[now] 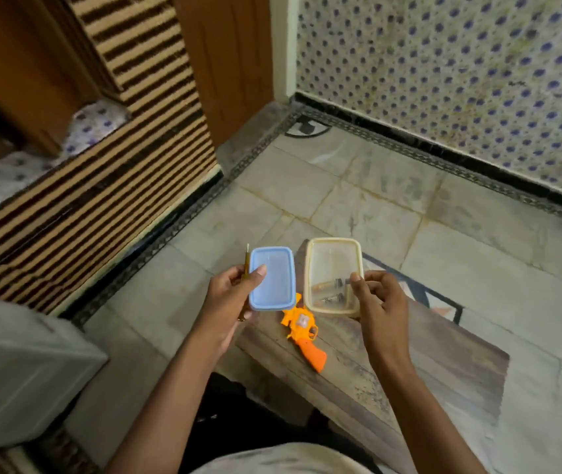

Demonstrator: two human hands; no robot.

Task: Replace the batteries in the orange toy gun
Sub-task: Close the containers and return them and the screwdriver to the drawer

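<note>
A: How many toy guns?
B: One orange toy gun [302, 331], lying on the bench [409, 364].
A: And the hands?
B: Two. The left hand [230, 295] grips one blue lid [272, 278] and a screwdriver [247, 268]; the right hand [380, 302] pinches one clear container [334, 268].

- The left hand [230, 295] holds a blue rectangular plastic lid [272, 278] together with a thin yellowish screwdriver [247, 268].
- The right hand [379, 302] holds a clear cream-rimmed plastic box [334, 275] with batteries [336, 285] inside.
- The orange plastic toy gun [303, 331] lies on the low wooden table [392, 364].
</note>
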